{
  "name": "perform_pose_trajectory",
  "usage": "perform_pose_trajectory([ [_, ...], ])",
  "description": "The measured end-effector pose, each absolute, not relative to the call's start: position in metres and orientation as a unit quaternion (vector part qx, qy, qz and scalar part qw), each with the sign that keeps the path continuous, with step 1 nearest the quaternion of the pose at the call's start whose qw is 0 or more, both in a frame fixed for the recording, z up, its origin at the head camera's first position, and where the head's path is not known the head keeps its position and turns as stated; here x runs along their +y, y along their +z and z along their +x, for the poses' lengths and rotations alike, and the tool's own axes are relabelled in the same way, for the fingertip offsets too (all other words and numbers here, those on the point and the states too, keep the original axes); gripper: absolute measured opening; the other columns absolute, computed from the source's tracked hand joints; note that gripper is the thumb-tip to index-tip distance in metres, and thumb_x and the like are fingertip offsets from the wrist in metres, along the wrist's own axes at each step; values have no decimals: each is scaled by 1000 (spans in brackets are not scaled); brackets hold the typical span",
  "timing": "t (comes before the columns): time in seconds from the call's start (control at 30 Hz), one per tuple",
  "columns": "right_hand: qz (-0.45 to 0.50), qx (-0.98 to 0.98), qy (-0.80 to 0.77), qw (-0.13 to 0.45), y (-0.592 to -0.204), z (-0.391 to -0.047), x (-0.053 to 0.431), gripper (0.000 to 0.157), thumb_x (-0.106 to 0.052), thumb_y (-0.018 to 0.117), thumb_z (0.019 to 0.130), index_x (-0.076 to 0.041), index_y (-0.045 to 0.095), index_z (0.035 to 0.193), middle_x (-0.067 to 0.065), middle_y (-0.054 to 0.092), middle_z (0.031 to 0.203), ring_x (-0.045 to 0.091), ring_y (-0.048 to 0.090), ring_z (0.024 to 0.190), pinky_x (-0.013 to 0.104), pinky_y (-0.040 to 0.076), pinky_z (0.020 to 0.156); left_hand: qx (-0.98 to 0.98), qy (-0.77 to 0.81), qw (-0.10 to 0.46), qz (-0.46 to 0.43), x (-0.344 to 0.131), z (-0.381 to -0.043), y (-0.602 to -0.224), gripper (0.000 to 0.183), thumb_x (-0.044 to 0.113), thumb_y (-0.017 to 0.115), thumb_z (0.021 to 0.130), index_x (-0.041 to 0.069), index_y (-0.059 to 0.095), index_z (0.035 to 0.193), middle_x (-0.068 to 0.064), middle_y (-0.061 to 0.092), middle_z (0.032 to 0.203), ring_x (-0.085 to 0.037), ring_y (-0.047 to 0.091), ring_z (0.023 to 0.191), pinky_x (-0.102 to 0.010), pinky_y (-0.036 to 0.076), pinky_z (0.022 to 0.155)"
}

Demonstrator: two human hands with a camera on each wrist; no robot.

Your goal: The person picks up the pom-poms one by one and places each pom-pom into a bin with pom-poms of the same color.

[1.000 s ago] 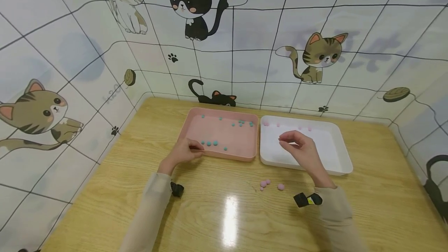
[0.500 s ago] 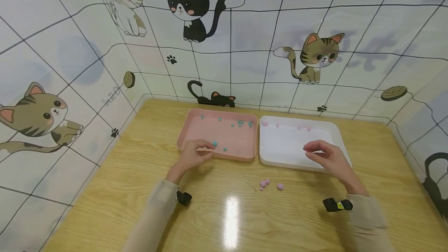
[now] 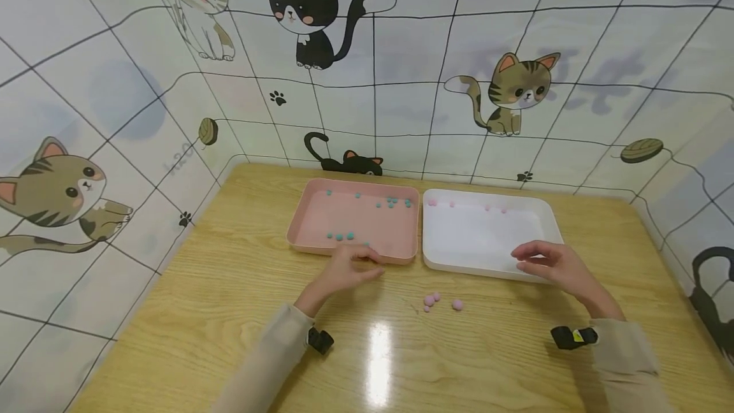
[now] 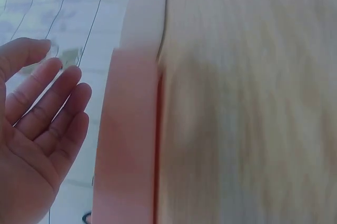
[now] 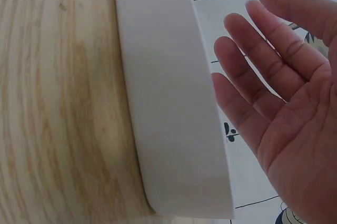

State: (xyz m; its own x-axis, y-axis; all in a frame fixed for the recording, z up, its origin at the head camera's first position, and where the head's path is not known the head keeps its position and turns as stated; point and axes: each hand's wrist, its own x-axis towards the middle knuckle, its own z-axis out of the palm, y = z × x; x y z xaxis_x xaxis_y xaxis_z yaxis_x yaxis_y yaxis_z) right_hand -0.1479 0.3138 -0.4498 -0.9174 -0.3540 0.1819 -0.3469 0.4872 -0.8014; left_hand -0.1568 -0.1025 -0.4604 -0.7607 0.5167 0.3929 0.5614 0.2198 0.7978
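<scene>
My left hand (image 3: 346, 269) is over the front rim of the pink tray (image 3: 312, 250), its fingers loosely bent. In the left wrist view, that hand (image 4: 42, 124) holds nothing. Several small teal balls (image 3: 350, 236) lie in the tray; one near the fingers is partly covered. Over the front right part of the white tray (image 3: 482, 234) hovers my right hand (image 3: 564, 268), thumb and fingertips apart. The right wrist view shows this hand (image 5: 284, 82) with relaxed fingers and nothing in them. Small pink balls (image 3: 432, 202) lie along the white tray's far side.
Several loose pink balls (image 3: 457, 304) lie on the wooden table (image 3: 459, 362) in front of the white tray. Both trays stand side by side near the back edge. A wall covering with cartoon cats (image 3: 518, 94) rises behind and beside the table.
My left hand has moved right along the pink tray's front side, uncovering teal balls at the left. My right hand has shifted right and nearer the front of the white tray.
</scene>
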Motion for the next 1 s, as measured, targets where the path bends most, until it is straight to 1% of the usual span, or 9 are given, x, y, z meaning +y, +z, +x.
perform_pose_trajectory([
  [0.1,-204,870,-448,8,-452,-148,314,14,0,67,84,0,66,99,11,65,94,3,59,86,11,46,76,-778,-519,1,-354,-93,-153,-463,12,1,73,78,-3,70,89,-10,70,87,-22,64,81,-39,52,76],
  [0.23,-204,878,-432,19,-455,-149,313,11,-2,69,84,-2,67,95,9,65,91,5,58,83,14,48,74,-780,-513,-39,-355,-78,-148,-465,16,5,72,80,-3,70,93,-9,70,91,-18,63,85,-31,51,79],
  [0.33,-211,876,-433,29,-458,-150,312,11,-1,69,83,-1,68,94,8,66,90,5,58,81,15,49,72,-787,-501,-61,-354,-68,-146,-465,18,6,73,80,-3,69,96,-9,70,93,-16,63,86,-29,51,81],
  [0.53,-223,861,-456,38,-464,-151,311,10,3,68,82,1,69,92,7,68,88,2,60,79,16,50,68,-793,-485,-83,-359,-52,-141,-467,22,5,72,81,-4,67,100,-11,69,98,-22,64,90,-27,50,81],
  [0.7,-213,868,-447,40,-469,-151,312,7,1,69,81,-2,70,87,-2,67,83,1,59,74,18,50,64,-795,-481,-103,-356,-41,-140,-472,27,5,72,80,-6,65,104,-13,68,100,-22,64,91,-21,49,80],
  [0.8,-204,874,-440,41,-469,-151,312,5,1,70,81,-3,70,85,-5,66,81,1,58,72,19,50,62,-800,-475,-115,-347,-35,-140,-475,29,7,73,80,-5,65,105,-13,67,100,-17,64,91,-18,48,79],
  [0.9,-199,875,-439,42,-469,-151,312,5,1,70,81,-4,70,83,-4,66,79,1,58,71,19,50,61,-807,-467,-124,-339,-30,-140,-478,30,10,73,81,-3,64,106,-11,67,100,-11,62,90,-16,48,78],
  [1.0,-202,872,-445,39,-469,-151,312,6,2,69,81,-3,70,83,-2,67,78,1,58,70,19,50,60,-810,-461,-129,-339,-26,-140,-479,29,8,73,81,-3,64,106,-10,66,100,-10,61,90,-17,48,78],
])
